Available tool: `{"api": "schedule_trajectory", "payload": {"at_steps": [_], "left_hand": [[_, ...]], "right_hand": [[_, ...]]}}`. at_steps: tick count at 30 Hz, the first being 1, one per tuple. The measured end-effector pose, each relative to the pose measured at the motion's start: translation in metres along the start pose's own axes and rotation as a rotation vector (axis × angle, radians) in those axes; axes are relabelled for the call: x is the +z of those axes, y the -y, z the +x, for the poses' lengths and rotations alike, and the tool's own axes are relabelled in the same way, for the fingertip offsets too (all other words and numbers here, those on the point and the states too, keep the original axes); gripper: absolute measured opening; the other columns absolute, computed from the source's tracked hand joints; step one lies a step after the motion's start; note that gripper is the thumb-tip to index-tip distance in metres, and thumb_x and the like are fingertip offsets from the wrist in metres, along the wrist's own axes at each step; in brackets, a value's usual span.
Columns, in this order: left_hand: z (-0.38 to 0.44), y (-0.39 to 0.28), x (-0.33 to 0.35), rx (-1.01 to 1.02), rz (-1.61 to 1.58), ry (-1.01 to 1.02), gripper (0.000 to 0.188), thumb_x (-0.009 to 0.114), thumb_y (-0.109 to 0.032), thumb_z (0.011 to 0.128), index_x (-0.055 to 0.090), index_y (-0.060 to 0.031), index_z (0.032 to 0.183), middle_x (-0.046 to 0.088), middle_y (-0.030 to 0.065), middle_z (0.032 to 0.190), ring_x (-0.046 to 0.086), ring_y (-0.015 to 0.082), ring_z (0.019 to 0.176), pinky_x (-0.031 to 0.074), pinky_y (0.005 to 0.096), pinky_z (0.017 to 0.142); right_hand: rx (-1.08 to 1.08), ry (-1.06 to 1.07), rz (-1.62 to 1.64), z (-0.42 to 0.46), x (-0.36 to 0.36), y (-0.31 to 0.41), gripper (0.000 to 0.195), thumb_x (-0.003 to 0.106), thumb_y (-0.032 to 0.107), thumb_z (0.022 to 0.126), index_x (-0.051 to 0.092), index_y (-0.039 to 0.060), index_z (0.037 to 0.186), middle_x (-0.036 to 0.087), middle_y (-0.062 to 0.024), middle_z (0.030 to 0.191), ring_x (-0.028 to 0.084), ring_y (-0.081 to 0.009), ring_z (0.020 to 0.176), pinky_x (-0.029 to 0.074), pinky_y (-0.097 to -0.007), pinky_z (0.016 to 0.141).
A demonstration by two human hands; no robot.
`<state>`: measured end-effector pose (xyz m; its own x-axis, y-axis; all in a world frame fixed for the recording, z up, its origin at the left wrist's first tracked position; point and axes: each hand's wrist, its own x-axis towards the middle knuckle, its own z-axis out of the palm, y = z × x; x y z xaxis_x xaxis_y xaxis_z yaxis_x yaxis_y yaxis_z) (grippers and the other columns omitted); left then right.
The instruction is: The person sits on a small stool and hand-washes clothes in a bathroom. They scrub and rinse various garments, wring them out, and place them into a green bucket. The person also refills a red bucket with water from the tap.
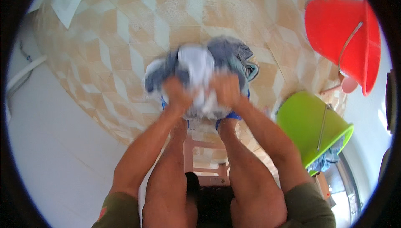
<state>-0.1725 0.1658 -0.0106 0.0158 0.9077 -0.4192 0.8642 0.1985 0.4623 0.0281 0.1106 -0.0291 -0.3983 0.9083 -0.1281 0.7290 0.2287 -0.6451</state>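
Note:
My left hand (pixel 177 93) and my right hand (pixel 225 88), both blurred, are closed on a white cloth (pixel 196 63) bunched between them. Dark blue-grey fabric (pixel 156 76) spreads beyond my left hand. A grey and pale green garment (pixel 231 54) lies past my right hand, towards the top of the view. All this wet-looking laundry is in a heap over my feet, where bits of blue footwear (pixel 233 115) show. Fingertips and the underside of the heap are hidden.
Foamy water wets the patterned tile floor (pixel 219 8). A red bucket (pixel 335 30), a pink dipper (pixel 349 84) and a green bucket (pixel 307 118) with clothes (pixel 325 159) are at right. A pink plastic stool (pixel 208 145) shows between my legs. At left, a white pipe (pixel 28 69) runs by the wall.

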Motion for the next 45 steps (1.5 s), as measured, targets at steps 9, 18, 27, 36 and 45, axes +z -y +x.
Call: {"api": "schedule_trajectory", "payload": {"at_steps": [9, 18, 27, 36, 45], "left_hand": [[0.080, -0.033, -0.020, 0.276, -0.023, -0.356, 0.065, 0.079, -0.058, 0.083, 0.076, -0.0008, 0.114, 0.075, 0.0276, 0.114, 0.071, 0.0456, 0.110, 0.055, 0.0528, 0.090], [0.118, -0.061, -0.026, 0.007, 0.003, 0.353, 0.079, 0.069, -0.066, 0.085, 0.071, 0.0019, 0.126, 0.073, 0.0289, 0.121, 0.070, 0.0431, 0.114, 0.052, 0.0478, 0.098], [0.013, -0.094, -0.132, 0.051, -0.766, -0.028, 0.075, 0.080, -0.036, 0.087, 0.051, 0.0059, 0.141, 0.062, 0.0164, 0.129, 0.062, 0.0220, 0.115, 0.051, 0.0385, 0.094], [-0.058, 0.006, -0.044, 0.517, -0.258, 0.044, 0.030, 0.059, -0.021, 0.101, 0.070, -0.0007, 0.120, 0.057, 0.0201, 0.136, 0.057, 0.0381, 0.110, 0.048, 0.0474, 0.095], [0.046, 0.006, 0.020, 0.351, -0.135, -0.200, 0.015, 0.061, -0.018, 0.094, 0.065, -0.0044, 0.098, 0.068, 0.0242, 0.104, 0.064, 0.0493, 0.091, 0.050, 0.0573, 0.075]], "right_hand": [[0.468, -0.544, 0.050, 0.036, -0.062, -0.016, 0.039, 0.071, 0.045, 0.092, 0.071, 0.0085, 0.108, 0.071, -0.0190, 0.102, 0.070, -0.0351, 0.091, 0.056, -0.0481, 0.074], [1.056, -0.442, 1.061, 0.030, -0.021, -0.032, 0.088, 0.080, 0.059, 0.088, 0.058, -0.0044, 0.144, 0.066, -0.0167, 0.136, 0.062, -0.0246, 0.124, 0.047, -0.0364, 0.108], [0.341, -0.433, 0.926, 0.078, -0.145, 0.058, 0.039, 0.073, 0.030, 0.092, 0.065, -0.0015, 0.113, 0.064, -0.0141, 0.094, 0.060, -0.0200, 0.087, 0.049, -0.0354, 0.076], [-0.039, -0.195, 0.149, -0.009, -0.024, 0.073, 0.031, 0.078, 0.036, 0.086, 0.074, 0.0058, 0.093, 0.061, -0.0085, 0.088, 0.054, -0.0292, 0.086, 0.034, -0.0454, 0.073], [0.038, -0.004, -0.184, 0.073, 0.016, -0.012, 0.019, 0.073, 0.035, 0.081, 0.074, 0.0161, 0.077, 0.064, -0.0098, 0.062, 0.068, -0.0305, 0.066, 0.053, -0.0494, 0.060]]}}
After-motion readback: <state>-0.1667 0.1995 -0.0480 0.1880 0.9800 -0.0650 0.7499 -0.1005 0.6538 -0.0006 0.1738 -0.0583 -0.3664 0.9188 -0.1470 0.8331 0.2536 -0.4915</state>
